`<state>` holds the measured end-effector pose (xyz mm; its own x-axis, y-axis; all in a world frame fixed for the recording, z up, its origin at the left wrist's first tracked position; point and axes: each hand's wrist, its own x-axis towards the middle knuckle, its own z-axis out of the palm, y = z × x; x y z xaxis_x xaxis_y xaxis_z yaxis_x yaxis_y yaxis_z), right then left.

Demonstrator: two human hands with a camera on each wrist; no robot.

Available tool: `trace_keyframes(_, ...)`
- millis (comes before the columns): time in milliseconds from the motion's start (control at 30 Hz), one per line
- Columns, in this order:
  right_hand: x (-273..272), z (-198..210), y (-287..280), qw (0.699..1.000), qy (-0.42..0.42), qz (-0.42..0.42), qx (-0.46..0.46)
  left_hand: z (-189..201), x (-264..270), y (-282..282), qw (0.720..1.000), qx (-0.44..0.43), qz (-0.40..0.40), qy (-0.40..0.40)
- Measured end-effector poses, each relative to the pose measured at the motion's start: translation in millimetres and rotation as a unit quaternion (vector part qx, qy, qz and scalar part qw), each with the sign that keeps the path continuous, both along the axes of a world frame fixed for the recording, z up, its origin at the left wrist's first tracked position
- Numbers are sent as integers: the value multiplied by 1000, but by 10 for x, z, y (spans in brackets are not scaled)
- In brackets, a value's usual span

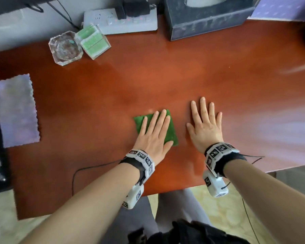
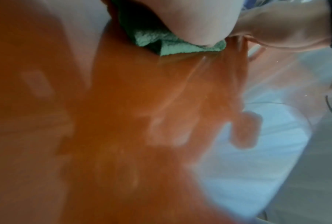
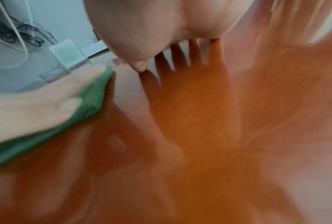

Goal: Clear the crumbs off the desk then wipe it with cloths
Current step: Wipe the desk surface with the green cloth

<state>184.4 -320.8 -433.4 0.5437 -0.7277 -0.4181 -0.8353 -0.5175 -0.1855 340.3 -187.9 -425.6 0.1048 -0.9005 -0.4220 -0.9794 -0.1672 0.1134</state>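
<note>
Your left hand presses flat, fingers straight, on the folded green cloth at six o'clock on the glossy red-brown wooden desk, your right hand lies flat, fingers spread, beside it, and a pale lilac scallop-edged cloth lies at nine o'clock.
</note>
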Motion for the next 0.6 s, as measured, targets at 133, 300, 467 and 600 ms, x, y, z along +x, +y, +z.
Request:
trace_keyframes(133, -44, -2, -25, 1000, -20, 8, 2, -19, -17, 188, 1000, 21, -11, 0)
trace_keyframes(300, -108, -48, -25, 999, -8, 28, -12, -115, 231, -207, 999, -1, 39, -27)
trace_keyframes(467, -95, -17, -55, 999, -33, 22, 13, -142, 333, -447, 995, -30, 90, -43)
trace_keyframes(600, -295, 51, 31, 999, -43, 17, 24, -69, -47, 160, 1000, -5, 11, -29)
